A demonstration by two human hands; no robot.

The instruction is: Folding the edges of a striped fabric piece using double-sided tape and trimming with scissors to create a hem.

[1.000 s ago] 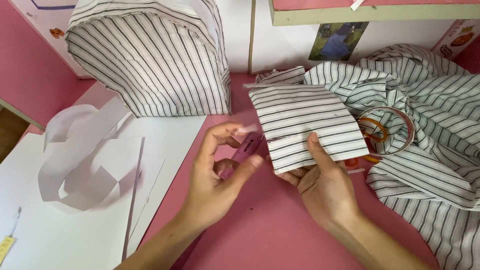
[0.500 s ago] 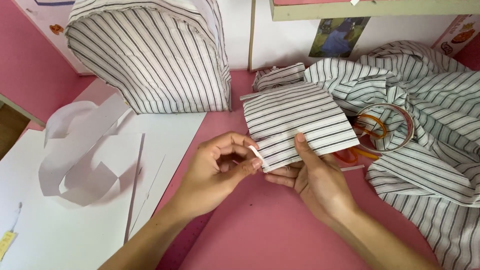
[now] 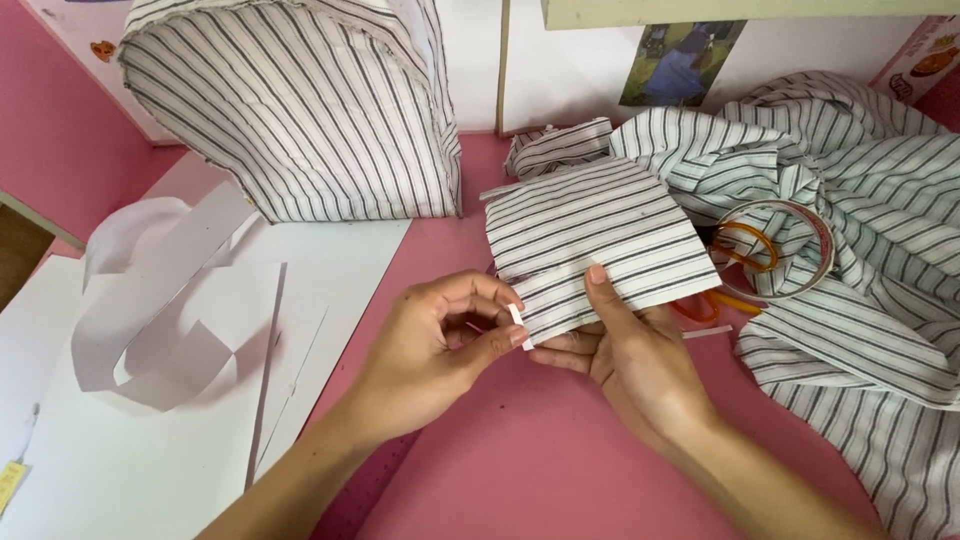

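Right hand (image 3: 640, 365) grips a striped cloth piece (image 3: 598, 240) from below, thumb on top, held just over the pink table (image 3: 540, 470). Left hand (image 3: 440, 345) pinches a small white strip (image 3: 519, 325) at the cloth's left edge (tape backing, prob.). Step looks like peeling; next needs a steady pull w/ cloth held flat. No containers seen.

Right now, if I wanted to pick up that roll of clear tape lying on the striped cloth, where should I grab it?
Grip the tape roll by its right rim, coming from above. It lies flat on the striped cloth, ring open upward, so a thumb fits inside. Its left side sits over the orange scissor handles, which would likely get in the way.
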